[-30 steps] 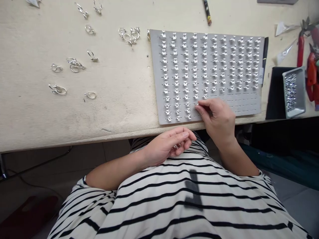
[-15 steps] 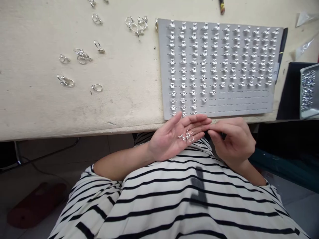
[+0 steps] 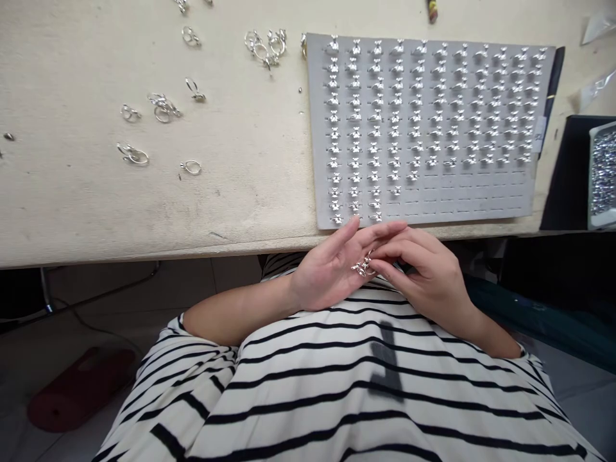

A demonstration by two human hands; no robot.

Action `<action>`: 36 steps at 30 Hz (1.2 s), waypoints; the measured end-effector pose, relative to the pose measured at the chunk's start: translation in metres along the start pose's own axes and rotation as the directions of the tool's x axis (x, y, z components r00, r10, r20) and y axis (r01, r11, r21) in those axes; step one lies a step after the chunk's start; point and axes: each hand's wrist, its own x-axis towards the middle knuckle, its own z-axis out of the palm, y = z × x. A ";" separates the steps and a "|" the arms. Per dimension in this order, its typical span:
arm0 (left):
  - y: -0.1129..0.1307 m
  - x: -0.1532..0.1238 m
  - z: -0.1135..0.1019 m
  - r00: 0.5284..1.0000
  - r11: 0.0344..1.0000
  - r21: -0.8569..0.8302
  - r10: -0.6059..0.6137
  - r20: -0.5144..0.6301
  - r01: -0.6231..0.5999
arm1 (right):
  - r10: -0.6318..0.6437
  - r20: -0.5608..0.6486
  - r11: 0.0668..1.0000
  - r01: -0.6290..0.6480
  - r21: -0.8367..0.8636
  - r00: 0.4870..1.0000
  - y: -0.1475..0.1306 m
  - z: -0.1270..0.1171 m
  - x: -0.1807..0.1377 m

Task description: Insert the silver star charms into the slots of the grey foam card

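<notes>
My left hand is palm up just below the table's front edge, its thumb raised and fingers extended. It holds several small silver rings in its palm. My right hand reaches over the left fingers, thumb and fingertips closed on a ring at the edge of this little heap. The right fingers partly cover the rings. Just beyond the hands is a grey ring display board, with rows of silver rings standing in its slots. Its lower right slots are bare.
Loose silver rings lie on the table, among them a cluster left of the board and a group farther left. At the right, a tray of tiny shiny pieces stands on a dark surface. Plastic bags lie near it.
My right hand has moved left, from the left fingertips onto the rings in the palm. The fingertips are now at one ring. My left hand stays nearly in place.
</notes>
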 end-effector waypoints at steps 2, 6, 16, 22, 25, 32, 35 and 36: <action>-0.001 0.000 -0.001 1.000 1.000 0.000 0.002 0.010 -0.002 | 0.044 0.010 0.999 -0.045 0.022 0.999 -0.001 -0.002 0.000; -0.003 -0.002 -0.002 0.999 0.997 0.058 0.045 -0.026 -0.043 | 0.142 -0.038 0.986 -0.137 0.096 0.989 -0.002 -0.006 -0.002; 0.002 -0.004 -0.001 0.990 0.935 0.339 -0.058 -0.130 0.099 | 0.137 -0.065 0.942 -0.109 0.317 0.988 0.007 -0.006 -0.015; 0.002 -0.002 -0.002 0.983 0.923 0.355 -0.096 -0.156 0.147 | -0.048 0.084 0.986 0.034 0.160 0.995 0.003 -0.016 -0.014; 0.002 -0.002 -0.003 0.981 0.928 0.349 -0.072 -0.181 0.133 | 0.070 0.043 0.986 -0.075 0.151 0.997 0.008 -0.016 -0.012; 0.003 -0.006 -0.004 0.979 0.896 0.408 -0.117 -0.167 0.177 | 0.416 -0.094 0.897 -0.391 0.205 0.905 0.041 -0.011 0.012; 0.006 -0.007 -0.004 0.982 0.883 0.437 -0.117 -0.146 0.171 | 0.403 -0.011 0.911 -0.399 0.102 0.915 0.044 -0.014 0.021; 0.007 -0.008 -0.003 0.984 0.876 0.452 -0.116 -0.137 0.166 | 0.396 -0.015 0.916 -0.394 0.071 0.918 0.043 -0.015 0.022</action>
